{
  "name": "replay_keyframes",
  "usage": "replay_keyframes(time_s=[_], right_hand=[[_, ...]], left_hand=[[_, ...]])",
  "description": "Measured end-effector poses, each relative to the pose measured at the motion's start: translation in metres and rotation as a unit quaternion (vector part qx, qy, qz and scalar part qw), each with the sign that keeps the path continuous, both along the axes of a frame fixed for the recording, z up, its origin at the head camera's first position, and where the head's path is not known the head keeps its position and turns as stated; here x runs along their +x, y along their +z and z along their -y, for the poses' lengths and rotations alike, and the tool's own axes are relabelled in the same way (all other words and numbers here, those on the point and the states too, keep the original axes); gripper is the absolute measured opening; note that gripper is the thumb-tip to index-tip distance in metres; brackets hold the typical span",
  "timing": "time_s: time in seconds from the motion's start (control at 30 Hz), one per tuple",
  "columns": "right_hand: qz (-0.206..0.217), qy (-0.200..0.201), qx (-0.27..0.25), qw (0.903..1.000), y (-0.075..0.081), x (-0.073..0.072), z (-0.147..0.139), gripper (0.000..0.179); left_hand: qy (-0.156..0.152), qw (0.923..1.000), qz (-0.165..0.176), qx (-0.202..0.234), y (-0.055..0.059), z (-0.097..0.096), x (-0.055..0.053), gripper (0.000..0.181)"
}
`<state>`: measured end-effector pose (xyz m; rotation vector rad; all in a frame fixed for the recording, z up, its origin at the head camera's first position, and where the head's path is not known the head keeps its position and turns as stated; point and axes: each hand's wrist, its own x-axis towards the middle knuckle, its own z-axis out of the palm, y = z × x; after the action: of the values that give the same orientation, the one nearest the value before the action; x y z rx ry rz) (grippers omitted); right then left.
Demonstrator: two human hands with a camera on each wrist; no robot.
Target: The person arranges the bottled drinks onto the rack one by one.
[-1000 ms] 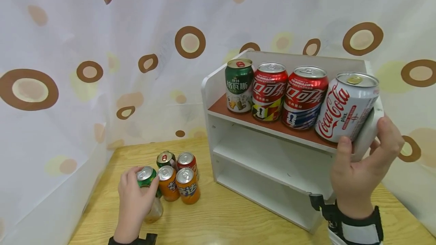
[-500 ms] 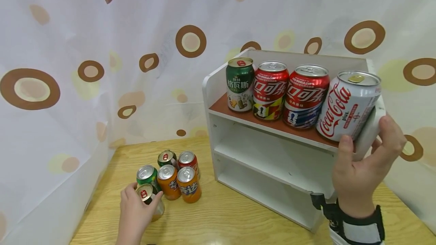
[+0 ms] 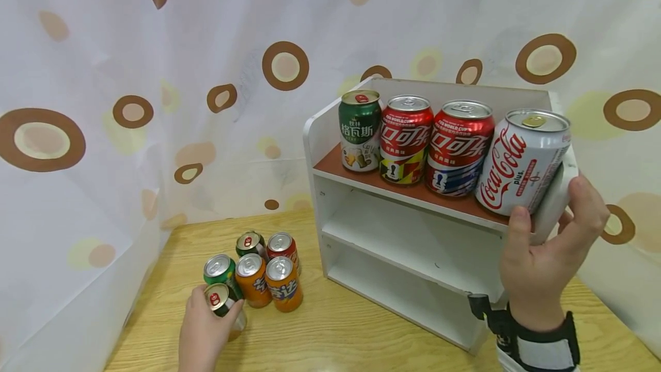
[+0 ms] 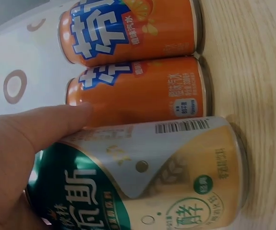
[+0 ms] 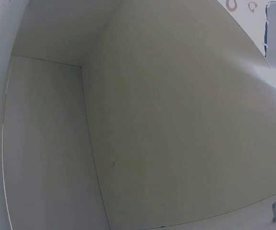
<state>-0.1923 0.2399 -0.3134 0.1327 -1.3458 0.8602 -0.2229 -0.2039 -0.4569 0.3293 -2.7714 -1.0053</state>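
In the head view my left hand grips a green-and-gold kvass can standing at the front of a can cluster. The left wrist view shows that kvass can on its printed side, with my thumb along it, close to orange soda cans. My right hand holds the right side panel of a small white shelf, thumb at the top board's front edge. A silver Coca-Cola can leans against that panel. The right wrist view shows only the shelf's inside, no fingers.
On the top board stand a green kvass can and two red cola cans. Behind the held can are a green can, orange cans, a dark can and a red can. A patterned curtain surrounds the table.
My left hand has shifted down from the green can's top, uncovering the kvass can's lid. My right hand keeps its place on the shelf.
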Motion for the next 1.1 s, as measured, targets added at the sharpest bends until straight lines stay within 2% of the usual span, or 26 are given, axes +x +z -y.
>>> replay_keyframes(time_s=[0.3, 0.63, 0.93, 1.1], right_hand=[[-0.004, 0.003, -0.006, 1.0000, 0.001, 0.000, 0.001, 0.051], [0.002, -0.004, -0.003, 1.0000, 0.000, 0.000, -0.001, 0.048], [0.006, -0.005, -0.002, 1.0000, -0.001, 0.000, -0.003, 0.050], [0.011, -0.007, 0.002, 0.9999, -0.001, 0.000, -0.004, 0.049]], left_hand=[[0.009, 0.9973, 0.018, 0.071, -0.008, 0.006, 0.001, 0.093], [0.021, 0.9972, 0.030, 0.064, -0.014, 0.006, 0.002, 0.085], [0.040, 0.9973, -0.003, 0.062, -0.016, 0.009, 0.006, 0.081], [0.061, 0.9959, -0.021, 0.063, -0.009, 0.012, 0.008, 0.083]])
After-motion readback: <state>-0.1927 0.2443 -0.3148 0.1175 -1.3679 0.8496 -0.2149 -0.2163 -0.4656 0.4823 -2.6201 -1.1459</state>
